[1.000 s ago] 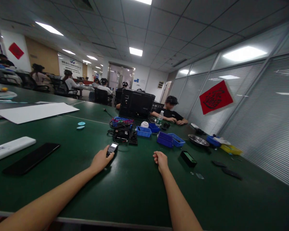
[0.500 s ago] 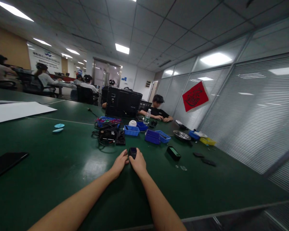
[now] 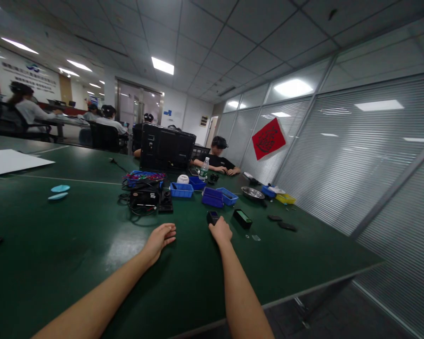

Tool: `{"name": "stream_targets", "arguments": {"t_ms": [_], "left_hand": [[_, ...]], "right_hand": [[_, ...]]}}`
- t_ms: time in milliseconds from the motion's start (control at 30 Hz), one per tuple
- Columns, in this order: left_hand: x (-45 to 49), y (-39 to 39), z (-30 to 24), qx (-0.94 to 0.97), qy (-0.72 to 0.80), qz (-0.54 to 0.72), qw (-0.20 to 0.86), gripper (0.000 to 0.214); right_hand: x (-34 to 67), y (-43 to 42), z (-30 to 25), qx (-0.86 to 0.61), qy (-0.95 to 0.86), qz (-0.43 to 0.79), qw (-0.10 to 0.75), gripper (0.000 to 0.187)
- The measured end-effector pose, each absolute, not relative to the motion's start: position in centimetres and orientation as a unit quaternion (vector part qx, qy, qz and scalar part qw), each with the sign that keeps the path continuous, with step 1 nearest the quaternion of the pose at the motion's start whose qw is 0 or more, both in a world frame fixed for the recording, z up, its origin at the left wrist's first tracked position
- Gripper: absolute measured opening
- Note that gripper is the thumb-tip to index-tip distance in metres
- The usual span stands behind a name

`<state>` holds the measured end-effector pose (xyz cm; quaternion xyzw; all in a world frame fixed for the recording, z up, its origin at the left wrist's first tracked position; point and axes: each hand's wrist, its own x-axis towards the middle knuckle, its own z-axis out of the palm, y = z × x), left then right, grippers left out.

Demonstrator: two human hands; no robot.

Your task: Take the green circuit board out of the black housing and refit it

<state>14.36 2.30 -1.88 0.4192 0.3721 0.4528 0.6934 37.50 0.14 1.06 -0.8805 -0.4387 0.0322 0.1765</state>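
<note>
Green table, dark device, within right hand

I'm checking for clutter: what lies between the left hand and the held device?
In the head view, only green tabletop shows between the left hand and the held device.

Left hand half-curled, right hand clasped

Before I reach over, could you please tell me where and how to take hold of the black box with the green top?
Probably pinch the black box across the middle of its long sides, coming from above: it is elongated, and nothing covers its top.
</note>
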Motion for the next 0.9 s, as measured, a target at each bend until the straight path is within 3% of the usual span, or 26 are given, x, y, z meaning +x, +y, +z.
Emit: {"name": "stream_targets", "arguments": {"t_ms": [200,367,433,533,633,767,900], "left_hand": [[14.4,2.3,-1.7,0.415,0.373,0.44,0.704,0.016],[14.3,2.3,-1.7,0.422,0.368,0.435,0.705,0.015],[14.4,2.3,-1.8,0.434,0.374,0.433,0.695,0.016],[14.5,2.4,-2.0,0.495,0.407,0.436,0.632,0.021],[14.5,2.6,-2.3,0.59,0.433,0.43,0.528,0.026],[14.3,2.9,-2.5,0.639,0.457,0.421,0.454,0.029],[14.1,3.0,-2.7,0.663,0.469,0.422,0.403,0.033]], "right_hand": [[37.5,0.0,1.1,-0.879,-0.437,0.018,0.19,0.045],[36.9,-0.8,2.6,-0.825,-0.425,-0.129,0.349,0.051],[36.4,-0.7,2.7,-0.773,-0.449,-0.114,0.434,0.05],[35.3,0.5,1.6,-0.694,-0.453,0.083,0.553,0.042],[34.4,1.8,0.0,-0.627,-0.375,0.356,0.582,0.027],[34.1,2.0,-0.6,-0.547,-0.305,0.55,0.552,0.02],[34.2,1.2,-0.2,-0.547,-0.325,0.612,0.47,0.027]]}}
